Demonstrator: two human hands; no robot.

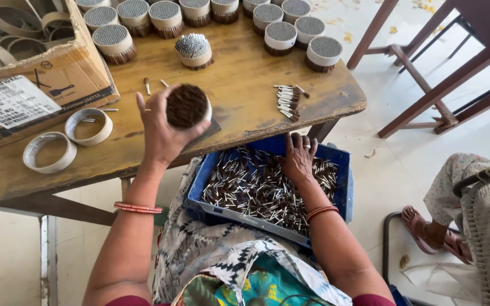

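About a dozen packed cardboard rings of small brown sticks [281, 35] stand along the far edge of the worn wooden tabletop [239, 85]; two empty white rings [89, 126] wait. My left hand [163, 133] cups a full round bundle [186, 106], fingers [143, 105] curled around its rim. My right hand [299, 158] lies loosely spread among loose sticks in the blue plastic crate [344, 170]; whether it grips any, I cannot tell.
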